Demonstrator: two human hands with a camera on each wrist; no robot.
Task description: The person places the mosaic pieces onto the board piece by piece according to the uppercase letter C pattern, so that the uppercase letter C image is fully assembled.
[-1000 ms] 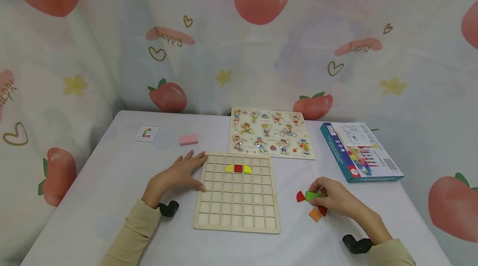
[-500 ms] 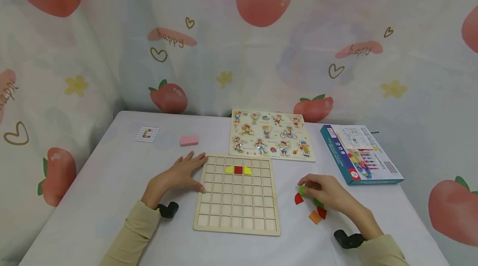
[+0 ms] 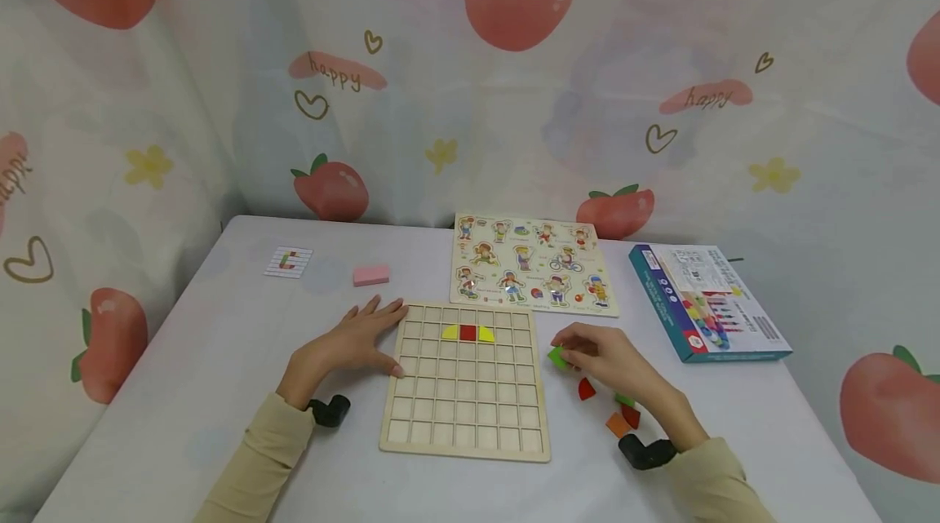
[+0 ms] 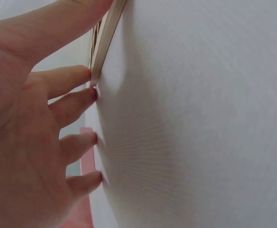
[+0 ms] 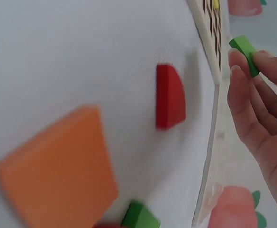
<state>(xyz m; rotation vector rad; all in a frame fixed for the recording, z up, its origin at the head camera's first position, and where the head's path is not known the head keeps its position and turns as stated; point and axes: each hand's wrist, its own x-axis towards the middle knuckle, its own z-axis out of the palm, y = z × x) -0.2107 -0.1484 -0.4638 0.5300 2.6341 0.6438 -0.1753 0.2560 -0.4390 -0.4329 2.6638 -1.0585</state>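
I hold a small green wooden block [image 3: 557, 356] in a pinch between the thumb and fingertips of my right hand [image 3: 598, 356]; this grip is narrow, with the block raised clear of the white tabletop [image 3: 220, 360] just off the right edge of the square wooden grid board [image 3: 466, 417]. My left hand [image 3: 351, 341] lies flat with straight fingers, the thumb against the board's left edge (the left wrist view shows the thumb on the board's rim). The grid already carries a red square tile [image 3: 467, 333] between two yellow quarter-round tiles [image 3: 450, 333] in its second row.

On the tabletop behind my right hand lie a red half-round piece [image 3: 585, 388], an orange square piece [image 3: 618, 424] and another green piece [image 5: 139, 216]. Well apart toward the back are a picture peg puzzle [image 3: 532, 263], a blue game box [image 3: 705, 300], a pink block [image 3: 370, 275] and a small pattern card [image 3: 289, 261].

To seat the block well, in my judgement:
1. Maintain left-hand pressure so the board cannot slide.
2. Carry the block level over the chosen cell.
3. Align its edges with the cell walls before lowering, since a tilted block may jam on the dividers.
4. Release only once it sits flush
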